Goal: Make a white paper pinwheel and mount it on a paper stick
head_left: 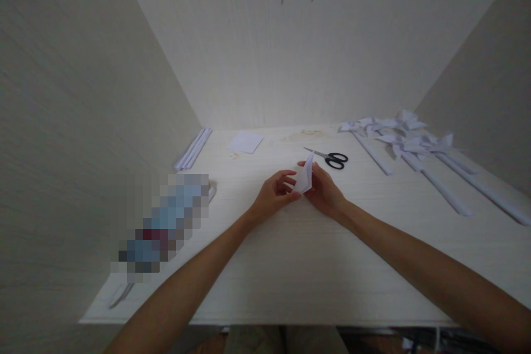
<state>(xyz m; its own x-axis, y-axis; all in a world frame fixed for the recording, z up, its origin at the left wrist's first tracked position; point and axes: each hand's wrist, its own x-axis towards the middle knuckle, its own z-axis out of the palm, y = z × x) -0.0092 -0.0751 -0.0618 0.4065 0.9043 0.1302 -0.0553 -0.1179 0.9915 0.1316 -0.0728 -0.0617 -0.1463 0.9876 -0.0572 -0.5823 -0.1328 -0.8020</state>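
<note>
Folded paper (306, 178), white, one piece.
It is being held above the table (265, 271), near scissors (330, 157), gripped lightly by the part-curled left hand (271, 193) and the part-closed right hand (327, 192).

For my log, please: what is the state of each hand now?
Left hand: holding the folded white paper.
Right hand: holding the same paper.

Pretty simple getup tbh: slim bare left forearm (199, 271) at lower left of the frame, matching bare right forearm (406, 254) at lower right, slender-fingered bare left hand (271, 193) and right hand (327, 191) mid-frame. Dull khaki-grey trousers (255, 340) at bottom centre, kinda dim, so fabric's hard to tell.
</note>
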